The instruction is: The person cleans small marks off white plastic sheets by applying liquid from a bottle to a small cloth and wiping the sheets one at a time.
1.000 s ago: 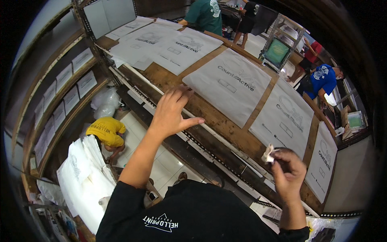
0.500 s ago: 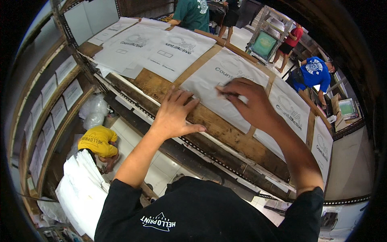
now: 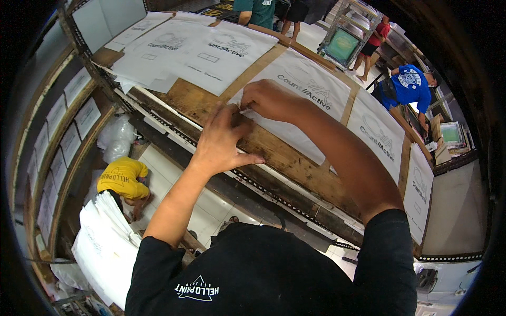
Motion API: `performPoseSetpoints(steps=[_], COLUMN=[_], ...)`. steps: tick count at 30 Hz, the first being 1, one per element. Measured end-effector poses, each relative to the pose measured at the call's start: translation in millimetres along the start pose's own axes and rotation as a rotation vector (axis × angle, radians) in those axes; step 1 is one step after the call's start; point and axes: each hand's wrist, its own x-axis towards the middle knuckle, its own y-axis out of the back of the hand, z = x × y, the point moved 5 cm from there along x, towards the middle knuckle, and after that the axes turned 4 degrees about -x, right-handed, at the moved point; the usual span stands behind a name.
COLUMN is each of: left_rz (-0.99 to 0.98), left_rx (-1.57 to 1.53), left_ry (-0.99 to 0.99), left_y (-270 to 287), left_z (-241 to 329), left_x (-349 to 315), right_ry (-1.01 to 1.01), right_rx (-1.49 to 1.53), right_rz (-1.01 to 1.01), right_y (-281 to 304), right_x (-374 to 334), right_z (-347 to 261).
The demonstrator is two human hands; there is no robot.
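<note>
My right hand (image 3: 266, 99) is closed in a pinch at the near left corner of a white printed sheet (image 3: 316, 97) on the sloping wooden board (image 3: 295, 145). What its fingertips hold is too small and hidden to make out. Right beside it is my left hand (image 3: 219, 138), thumb stretched apart and fingers bent over the board near that same corner; its fingertips are somewhat blurred. Black lettering and a looping outline mark the sheet.
Similar printed sheets (image 3: 211, 50) lie to the left, and another sheet (image 3: 377, 134) to the right, with brown strips between. At left are a curved rack (image 3: 74, 100), a white stack (image 3: 100, 242) and a crouching person in yellow (image 3: 124, 176). Other people stand beyond.
My right hand has moved left from over the middle of the sheet to its near left corner, beside my left hand. The left hand's fingers have bent in slightly.
</note>
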Motion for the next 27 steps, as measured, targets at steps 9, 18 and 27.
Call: performPoseSetpoints(steps=[9, 18, 27], left_rz=[0.064, 0.125, 0.121], left_rx=[0.034, 0.049, 0.136], left_ry=[0.059, 0.076, 0.023], left_y=[-4.5, -10.0, -5.1], left_z=[1.6, -1.7, 7.5], left_x=[0.9, -3.0, -3.4], right_ry=[0.043, -0.106, 0.084], right_rx=[-0.009, 0.090, 0.121], right_rz=[-0.144, -0.340, 0.151], right_y=[40.8, 76.6, 2.3], right_x=[-142.2, -150.0, 8.6], right_z=[-27.7, -27.6, 6.1])
